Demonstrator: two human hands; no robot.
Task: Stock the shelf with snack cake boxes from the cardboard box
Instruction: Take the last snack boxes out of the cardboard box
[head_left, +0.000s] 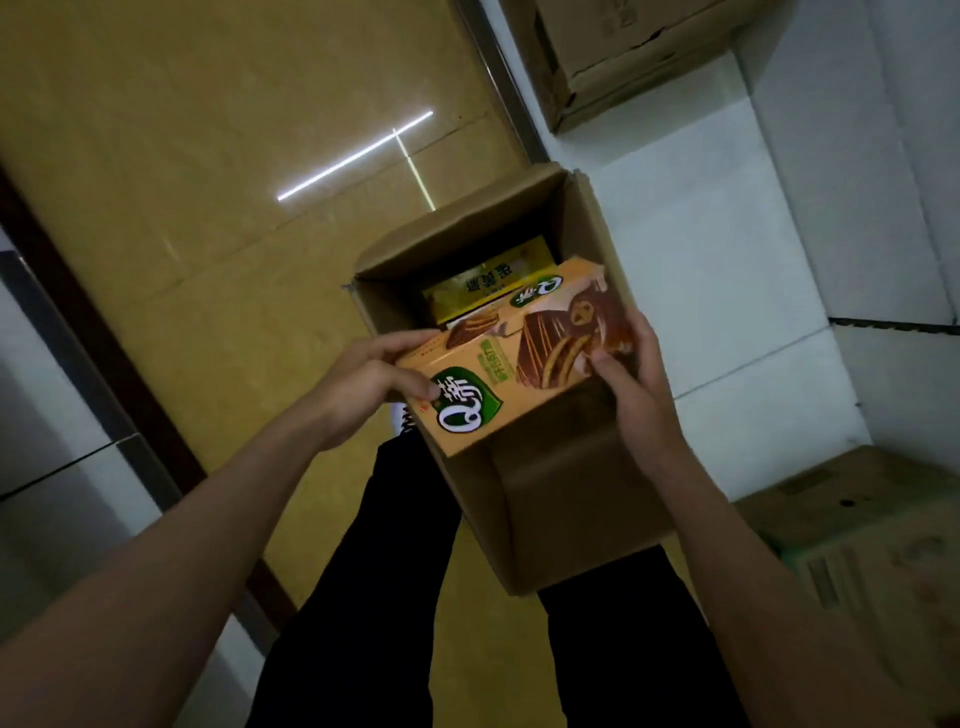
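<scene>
Hands (498, 374) around glossy rectangular snack cake box (511, 358)

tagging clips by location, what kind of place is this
Probably a shop stockroom or aisle: an open cardboard box of snack cake boxes on a tiled floor, more cartons stacked nearby.

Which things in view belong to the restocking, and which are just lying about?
Job: orange snack cake box, held by left hand and right hand; open cardboard box; yellow box inside it.
Lying about: closed carton top right; carton lower right.
</scene>
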